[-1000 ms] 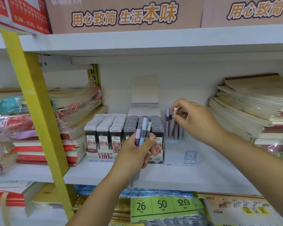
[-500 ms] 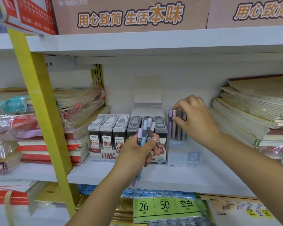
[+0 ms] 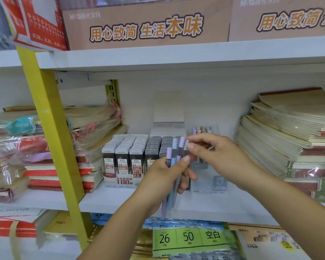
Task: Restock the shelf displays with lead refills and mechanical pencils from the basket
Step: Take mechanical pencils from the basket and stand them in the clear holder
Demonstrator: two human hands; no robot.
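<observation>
My left hand [image 3: 163, 177] is closed around a small bunch of pastel mechanical pencils [image 3: 174, 166], purple, blue and grey, held upright in front of the shelf. My right hand [image 3: 221, 156] has come over to the bunch, its thumb and forefinger pinching the top of the grey pencil [image 3: 186, 144]. Behind the hands stands the lead refill display box [image 3: 128, 160], its rows full of dark refill cases. To its right is the clear pencil holder [image 3: 214, 182], with several pencil tops [image 3: 202, 129] showing above my right hand.
Wrapped notebook stacks [image 3: 45, 147] fill the shelf's left, taller notebook stacks [image 3: 289, 139] the right. A yellow upright [image 3: 51, 132] slants across the left. Cardboard boxes [image 3: 148, 25] sit on the upper shelf; paper packs [image 3: 188, 239] lie on the shelf below.
My right hand left the pencils in the clear holder and moved left and down to the bunch in my left hand, where it now pinches a pencil top.
</observation>
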